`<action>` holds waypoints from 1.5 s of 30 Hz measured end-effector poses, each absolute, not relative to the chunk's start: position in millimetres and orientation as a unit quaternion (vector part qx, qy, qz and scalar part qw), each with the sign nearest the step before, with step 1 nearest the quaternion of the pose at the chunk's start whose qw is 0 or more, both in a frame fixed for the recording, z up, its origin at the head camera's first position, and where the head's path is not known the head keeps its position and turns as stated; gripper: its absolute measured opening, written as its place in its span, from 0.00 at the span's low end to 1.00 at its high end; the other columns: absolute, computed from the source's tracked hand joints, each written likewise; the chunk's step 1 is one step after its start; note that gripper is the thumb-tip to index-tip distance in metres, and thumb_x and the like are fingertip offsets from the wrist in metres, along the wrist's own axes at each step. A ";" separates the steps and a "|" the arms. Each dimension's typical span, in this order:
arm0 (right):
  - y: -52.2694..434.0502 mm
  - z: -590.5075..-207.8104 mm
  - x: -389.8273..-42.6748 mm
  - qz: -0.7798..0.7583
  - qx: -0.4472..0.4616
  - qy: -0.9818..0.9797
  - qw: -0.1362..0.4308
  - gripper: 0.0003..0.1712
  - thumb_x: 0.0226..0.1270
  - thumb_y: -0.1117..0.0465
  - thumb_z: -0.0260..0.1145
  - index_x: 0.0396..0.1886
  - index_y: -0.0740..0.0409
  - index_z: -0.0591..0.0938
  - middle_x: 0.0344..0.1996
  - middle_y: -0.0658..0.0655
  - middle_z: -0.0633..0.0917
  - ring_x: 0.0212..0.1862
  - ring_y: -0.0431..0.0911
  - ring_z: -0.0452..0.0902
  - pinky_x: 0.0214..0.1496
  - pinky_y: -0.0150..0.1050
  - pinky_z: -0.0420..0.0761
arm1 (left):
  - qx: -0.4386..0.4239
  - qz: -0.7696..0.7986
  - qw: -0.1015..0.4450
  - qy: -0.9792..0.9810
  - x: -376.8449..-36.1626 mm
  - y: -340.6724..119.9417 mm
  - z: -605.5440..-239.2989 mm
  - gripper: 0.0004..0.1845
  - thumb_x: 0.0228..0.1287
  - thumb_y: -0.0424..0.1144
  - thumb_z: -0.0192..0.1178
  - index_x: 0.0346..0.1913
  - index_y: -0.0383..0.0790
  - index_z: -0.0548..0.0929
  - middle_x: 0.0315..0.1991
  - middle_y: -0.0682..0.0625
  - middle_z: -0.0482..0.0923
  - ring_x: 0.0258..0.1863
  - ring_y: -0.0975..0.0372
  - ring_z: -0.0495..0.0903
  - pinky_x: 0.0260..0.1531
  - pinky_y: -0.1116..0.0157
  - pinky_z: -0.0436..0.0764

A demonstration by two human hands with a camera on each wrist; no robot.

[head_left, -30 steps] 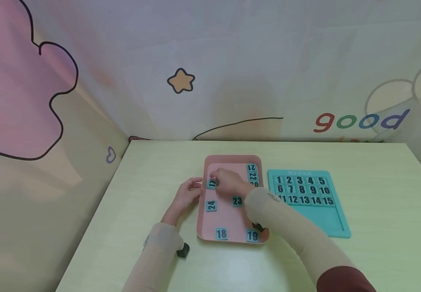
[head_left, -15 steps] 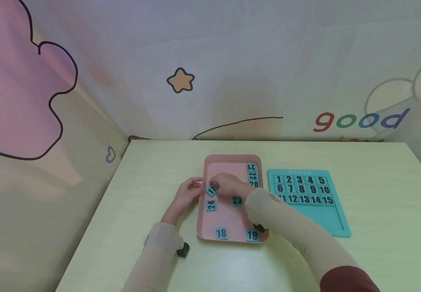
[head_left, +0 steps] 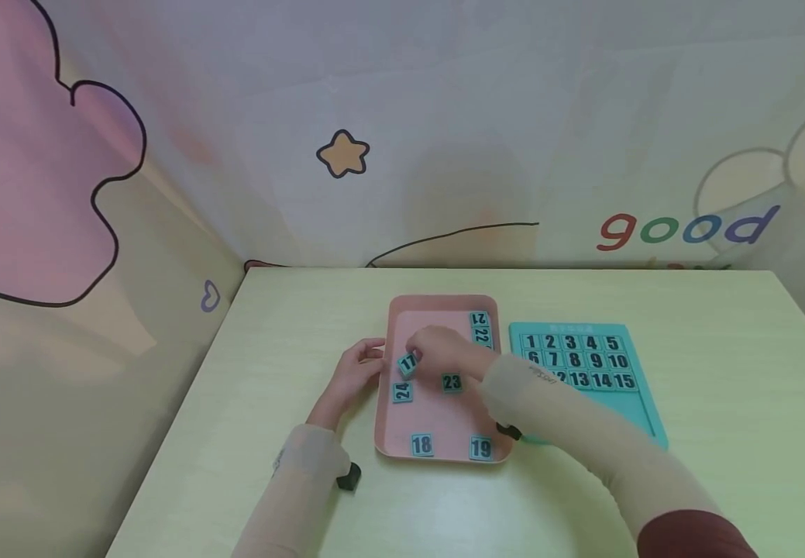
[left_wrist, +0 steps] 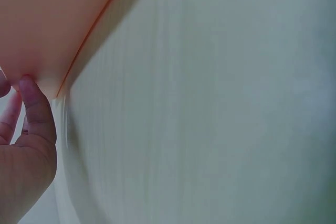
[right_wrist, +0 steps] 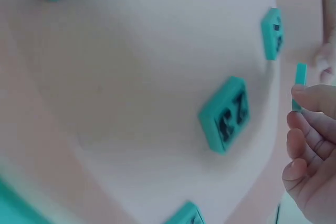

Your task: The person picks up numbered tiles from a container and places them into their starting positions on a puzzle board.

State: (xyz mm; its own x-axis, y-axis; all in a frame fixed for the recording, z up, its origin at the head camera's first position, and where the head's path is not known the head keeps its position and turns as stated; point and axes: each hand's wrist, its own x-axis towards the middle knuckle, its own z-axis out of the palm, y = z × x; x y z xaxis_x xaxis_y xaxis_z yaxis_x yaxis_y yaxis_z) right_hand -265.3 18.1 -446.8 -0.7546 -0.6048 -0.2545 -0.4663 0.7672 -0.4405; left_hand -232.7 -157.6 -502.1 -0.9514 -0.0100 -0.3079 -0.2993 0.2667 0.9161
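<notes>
- The left hand (head_left: 352, 373) presses its fingertips against the left rim of the pink tray (head_left: 437, 306), grip relaxed and holding nothing; bare bench (head_left: 270, 349) lies open to its left.
- The right hand (head_left: 444, 349) pinches tile 17 (head_left: 407, 363), tilted, above the tray's left part, just above tile 24 (head_left: 403, 391).
- Since a second ago, tile 17 has come lower and tilted more.
- Only the right wrist view shows tile 17 edge-on at the fingertips (right_wrist: 310, 98), with tile 23 (right_wrist: 226, 114) lying flat nearby.
</notes>
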 end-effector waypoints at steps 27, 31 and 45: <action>149.4 -403.0 -248.6 -0.193 -0.283 0.934 0.101 0.15 0.52 0.64 0.63 0.42 0.60 0.79 0.24 0.50 0.78 0.25 0.40 0.68 0.27 0.30 0.70 | -0.108 0.598 0.116 0.786 -233.2 -154.6 -500.9 0.20 0.57 0.34 0.55 0.54 0.43 0.72 0.46 0.44 0.72 0.41 0.58 0.73 0.42 0.66 0.76; 168.6 -404.5 -243.0 -0.180 -0.262 0.941 0.119 0.16 0.52 0.63 0.63 0.44 0.61 0.78 0.27 0.52 0.79 0.29 0.41 0.70 0.31 0.31 0.74 | -0.111 0.598 0.126 0.784 -232.4 -154.3 -499.0 0.20 0.57 0.34 0.55 0.54 0.43 0.72 0.46 0.45 0.72 0.42 0.58 0.73 0.42 0.66 0.76; 218.9 -421.8 -220.4 -0.150 -0.261 0.945 0.129 0.17 0.50 0.66 0.64 0.43 0.66 0.79 0.25 0.51 0.80 0.29 0.41 0.69 0.31 0.34 0.75 | -0.112 0.593 0.117 0.789 -233.9 -154.2 -502.2 0.19 0.57 0.35 0.55 0.54 0.44 0.72 0.45 0.45 0.72 0.40 0.58 0.72 0.39 0.68 0.76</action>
